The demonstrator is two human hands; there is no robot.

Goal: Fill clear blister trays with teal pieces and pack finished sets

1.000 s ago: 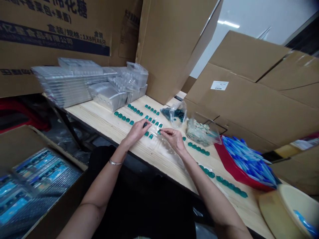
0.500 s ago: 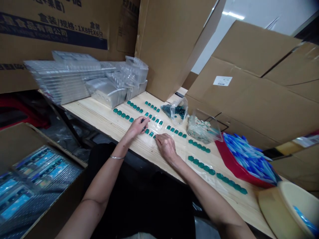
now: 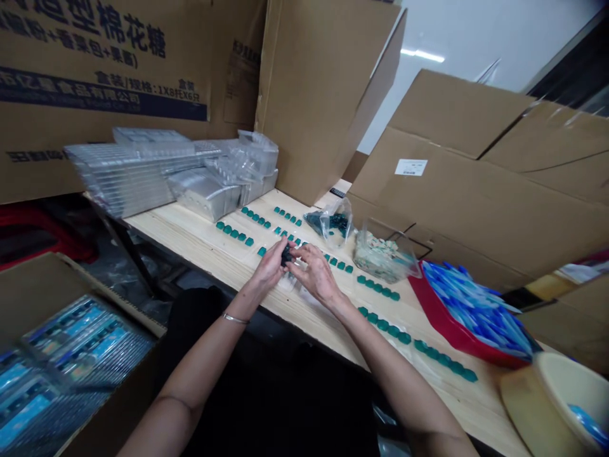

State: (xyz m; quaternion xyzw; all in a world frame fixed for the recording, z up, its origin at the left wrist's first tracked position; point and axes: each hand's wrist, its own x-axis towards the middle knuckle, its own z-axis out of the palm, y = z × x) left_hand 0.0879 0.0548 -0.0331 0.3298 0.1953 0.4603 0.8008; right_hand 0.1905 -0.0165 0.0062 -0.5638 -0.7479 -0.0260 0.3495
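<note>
My left hand [image 3: 271, 266] is closed around a small clump of dark green pieces [image 3: 286, 255], held low above the table. My right hand [image 3: 314, 274] meets it from the right, fingers curled and fingertips at the clump; whether a piece is pinched in them is hidden. Around both hands lie short rows of small green faceted pieces: one row to the left [image 3: 235, 233], one behind [image 3: 288, 216], and others to the right [image 3: 378, 287] and front right [image 3: 384, 325]. Clear plastic shows under some rows. My hands partly cover the rows beneath them.
Behind the rows sit an open bag of dark pieces [image 3: 333, 222] and a clear tub of pale pieces [image 3: 383, 254]. A red tray [image 3: 431, 304] holds blue packets, beside a cream bucket [image 3: 533, 397]. Stacked clear trays [image 3: 124, 181] stand left; cardboard boxes [image 3: 476, 190] rise behind.
My right hand has left the row on the table and come up to my left hand. My left hand has shifted right, its dark clump now more visible. The view has tilted slightly up.
</note>
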